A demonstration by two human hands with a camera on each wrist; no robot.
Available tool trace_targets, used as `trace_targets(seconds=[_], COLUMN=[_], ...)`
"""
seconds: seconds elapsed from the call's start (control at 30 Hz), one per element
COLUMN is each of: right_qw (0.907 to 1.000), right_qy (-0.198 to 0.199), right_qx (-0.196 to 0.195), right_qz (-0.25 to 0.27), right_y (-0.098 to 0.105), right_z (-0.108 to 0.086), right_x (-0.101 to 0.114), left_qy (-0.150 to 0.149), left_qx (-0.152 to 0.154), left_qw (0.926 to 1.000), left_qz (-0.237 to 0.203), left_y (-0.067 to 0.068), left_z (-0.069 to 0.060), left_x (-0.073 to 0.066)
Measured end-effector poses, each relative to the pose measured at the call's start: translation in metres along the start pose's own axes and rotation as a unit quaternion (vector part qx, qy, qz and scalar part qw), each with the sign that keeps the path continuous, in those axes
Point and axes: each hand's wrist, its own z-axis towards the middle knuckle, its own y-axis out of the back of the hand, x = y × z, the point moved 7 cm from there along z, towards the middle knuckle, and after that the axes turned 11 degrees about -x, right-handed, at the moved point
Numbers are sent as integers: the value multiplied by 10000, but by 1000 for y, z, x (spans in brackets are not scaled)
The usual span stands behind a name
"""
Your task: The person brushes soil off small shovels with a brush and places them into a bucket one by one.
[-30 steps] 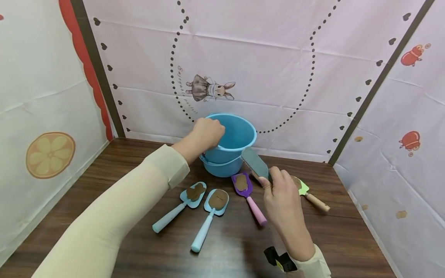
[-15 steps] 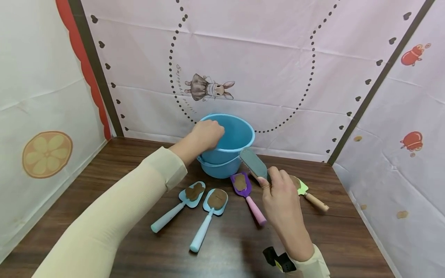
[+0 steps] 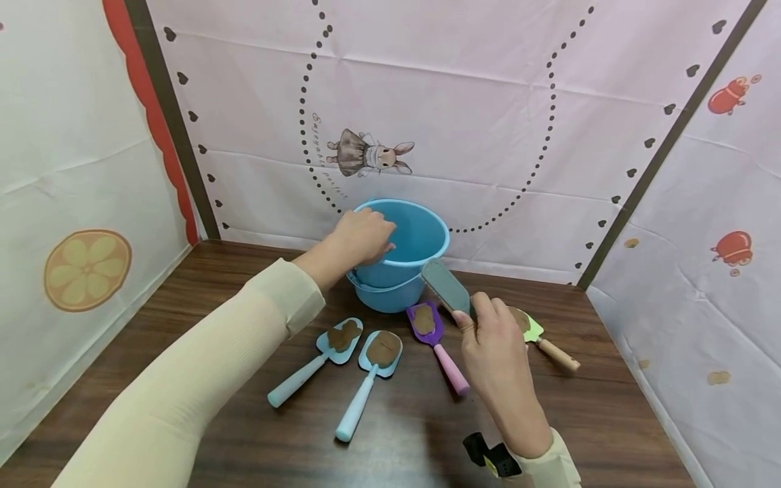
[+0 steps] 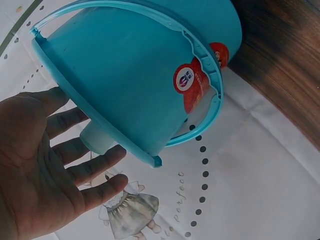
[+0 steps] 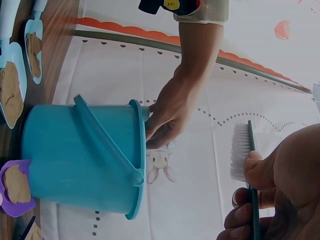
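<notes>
A light-blue bucket with a hanging handle stands against the back cloth. Over its left rim is my left hand. The left wrist view shows that hand's fingers spread and loose at the bucket's mouth, beside a pale blue-green cylindrical end sticking out of it; what this end belongs to is hidden inside. My right hand grips a grey-green brush above the table, right of the bucket. White bristles show on the brush in the right wrist view, with the thumb lying along it.
Two small blue shovels, a purple shovel with a pink handle, and a green one with a wooden handle lie on the dark wooden table. Brown clay-like patches sit on their blades. Printed cloth walls enclose the sides.
The fingers of my left hand have loosened and spread at the bucket's rim, where they looked curled before. My right hand and the brush have stayed in place.
</notes>
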Motion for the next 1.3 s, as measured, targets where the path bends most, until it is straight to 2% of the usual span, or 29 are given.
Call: trace_targets(seconds=[0.13, 0.23, 0.3, 0.4, 0.53, 0.63, 0.7, 0.8, 0.93, 1.03, 1.3], right_qw=[10000, 10000, 10000, 9999, 9999, 9999, 9999, 9999, 9997, 9996, 9998], right_qy=[16, 12, 15, 59, 111, 120, 119, 101, 16, -30, 67], right_qx=[-2, 24, 35, 62, 54, 52, 57, 111, 256, 292, 186], right_qz=[18, 13, 20, 71, 108, 84, 65, 51, 49, 11, 31], right_y=[0, 1, 1, -1, -3, -4, -5, -6, -8, -9, -8], right_z=[1, 1, 0, -1, -2, -2, -3, -3, -4, -3, -3], right_x=[1, 1, 1, 4, 6, 7, 7, 8, 7, 6, 6], left_qy=[32, -22, -71, -161, -184, -104, -22, 160, 459, 532, 668], left_qx=[-203, -513, -873, -1615, -2707, -3161, -3196, -3005, -2627, -2438, -2463], left_qw=[9997, 9982, 9949, 9854, 9625, 9482, 9472, 9535, 9637, 9684, 9668], left_qz=[-92, -312, -497, -516, 20, 302, 253, 143, 92, 36, -157], left_y=[2, 5, 10, 16, 21, 17, 11, 0, -11, -15, -14], left_z=[-6, -21, -40, -77, -127, -153, -165, -174, -177, -175, -175], left_x=[3, 1, -2, -9, -22, -35, -42, -50, -54, -54, -49])
